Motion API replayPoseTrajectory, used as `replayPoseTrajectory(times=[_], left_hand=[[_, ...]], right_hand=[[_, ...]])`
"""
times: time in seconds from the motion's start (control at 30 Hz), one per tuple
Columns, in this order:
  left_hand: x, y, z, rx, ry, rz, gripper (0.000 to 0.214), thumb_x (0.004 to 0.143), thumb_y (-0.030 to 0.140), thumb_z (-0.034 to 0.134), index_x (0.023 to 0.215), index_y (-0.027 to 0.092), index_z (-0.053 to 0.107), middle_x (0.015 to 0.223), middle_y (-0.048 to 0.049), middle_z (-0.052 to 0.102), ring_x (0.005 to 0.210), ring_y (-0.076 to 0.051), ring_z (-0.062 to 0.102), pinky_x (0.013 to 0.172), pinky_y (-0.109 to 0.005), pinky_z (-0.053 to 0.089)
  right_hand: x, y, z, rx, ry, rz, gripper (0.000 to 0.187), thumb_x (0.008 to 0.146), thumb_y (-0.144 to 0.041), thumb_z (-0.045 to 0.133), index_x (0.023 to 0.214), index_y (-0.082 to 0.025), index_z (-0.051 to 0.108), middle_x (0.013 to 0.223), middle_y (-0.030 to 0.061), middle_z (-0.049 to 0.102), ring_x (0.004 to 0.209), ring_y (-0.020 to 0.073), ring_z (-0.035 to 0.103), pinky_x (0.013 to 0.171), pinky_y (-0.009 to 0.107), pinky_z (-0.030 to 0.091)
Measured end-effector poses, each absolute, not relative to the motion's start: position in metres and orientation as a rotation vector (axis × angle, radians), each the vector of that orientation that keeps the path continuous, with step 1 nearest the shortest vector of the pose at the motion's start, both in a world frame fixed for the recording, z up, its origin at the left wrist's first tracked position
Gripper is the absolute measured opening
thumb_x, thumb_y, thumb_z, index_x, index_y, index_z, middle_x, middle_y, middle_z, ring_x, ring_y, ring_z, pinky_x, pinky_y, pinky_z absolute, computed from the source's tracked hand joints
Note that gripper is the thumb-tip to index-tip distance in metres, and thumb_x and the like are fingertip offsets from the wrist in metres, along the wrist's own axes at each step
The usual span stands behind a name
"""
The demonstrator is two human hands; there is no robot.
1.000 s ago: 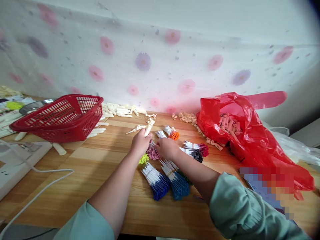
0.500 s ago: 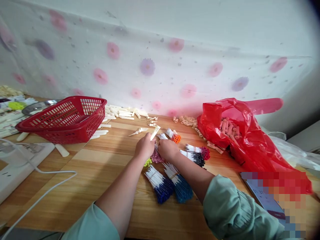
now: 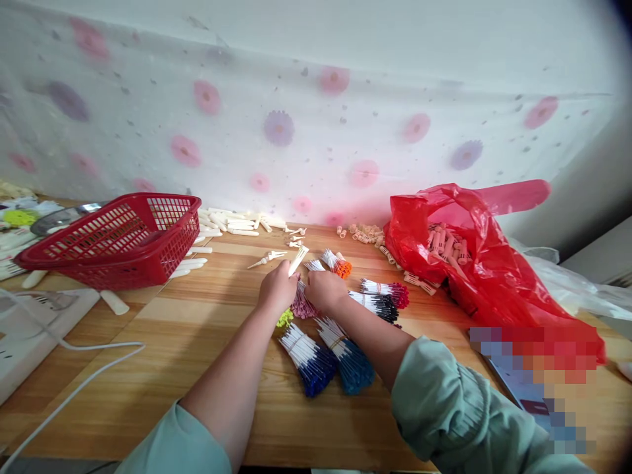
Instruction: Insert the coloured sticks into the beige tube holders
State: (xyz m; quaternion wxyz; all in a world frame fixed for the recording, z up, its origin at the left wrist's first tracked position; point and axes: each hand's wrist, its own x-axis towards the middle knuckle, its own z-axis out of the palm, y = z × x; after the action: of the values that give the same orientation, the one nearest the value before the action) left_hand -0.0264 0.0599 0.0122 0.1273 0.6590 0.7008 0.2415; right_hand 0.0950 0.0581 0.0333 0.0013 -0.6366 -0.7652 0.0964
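Observation:
My left hand [image 3: 278, 288] is closed round a thin white tube [image 3: 297, 259] that sticks up and away from its fingers. My right hand [image 3: 323, 290] rests right beside it, fingers curled down onto a pink-tipped bundle of thin sticks [image 3: 301, 305]; what it pinches is hidden. Around the hands lie more tied bundles: dark blue [image 3: 309, 360], lighter blue [image 3: 348, 359], orange [image 3: 336, 262], black [image 3: 379, 304], red [image 3: 390, 289] and a bit of yellow-green [image 3: 285, 318].
A red mesh basket [image 3: 116, 238] stands at the left on the wooden table [image 3: 187, 329]. White tubes [image 3: 232, 222] lie along the back. A red plastic bag [image 3: 469, 263] with small beige parts sits at the right. A white cable [image 3: 74, 375] runs across the left front.
Both hands stay together over the pink bundle, with the left still gripping the white tube. The view has shifted slightly; nothing on the table has visibly moved.

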Motion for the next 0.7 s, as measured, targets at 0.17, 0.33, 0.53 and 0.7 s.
replayPoseTrajectory(times=[0.17,0.33,0.53,0.7], left_hand=[[-0.028,0.06,0.012,1.915,2.022,0.734,0.013,0.084,0.032,0.051,0.087,0.021,0.059,0.08,-0.0077,0.069,0.074,-0.025,0.065,0.058,-0.027,0.039],[-0.023,0.049,0.025,1.969,1.883,0.838,0.013,0.084,0.033,0.051,0.083,0.021,0.058,0.073,-0.0032,0.065,0.07,-0.02,0.061,0.058,-0.025,0.039],[-0.001,0.02,0.035,1.804,1.168,0.801,0.021,0.078,0.038,0.059,0.083,0.018,0.062,0.066,0.0022,0.059,0.06,-0.014,0.054,0.055,-0.022,0.04],[0.012,0.008,0.038,1.683,1.038,0.781,0.017,0.075,0.033,0.064,0.072,0.016,0.062,0.064,0.0027,0.055,0.062,-0.012,0.049,0.059,-0.023,0.038]], right_hand=[[0.119,0.042,0.05,-1.876,-2.397,0.286,0.021,0.08,-0.022,0.052,0.089,-0.013,0.07,0.089,0.0158,0.071,0.083,0.0292,0.066,0.067,0.036,0.047],[0.173,0.02,0.067,-1.552,-2.429,0.38,0.013,0.076,-0.014,0.054,0.074,-0.016,0.066,0.07,0.0042,0.066,0.066,0.0161,0.059,0.061,0.025,0.04],[0.211,-0.002,0.06,-1.197,-2.279,0.537,0.01,0.083,-0.015,0.053,0.08,-0.016,0.063,0.077,0.0014,0.064,0.071,0.011,0.056,0.067,0.02,0.043],[0.209,-0.006,0.039,-0.963,-1.865,0.729,0.007,0.079,-0.021,0.063,0.074,-0.016,0.064,0.069,0.0014,0.063,0.062,0.0111,0.055,0.06,0.023,0.044]])
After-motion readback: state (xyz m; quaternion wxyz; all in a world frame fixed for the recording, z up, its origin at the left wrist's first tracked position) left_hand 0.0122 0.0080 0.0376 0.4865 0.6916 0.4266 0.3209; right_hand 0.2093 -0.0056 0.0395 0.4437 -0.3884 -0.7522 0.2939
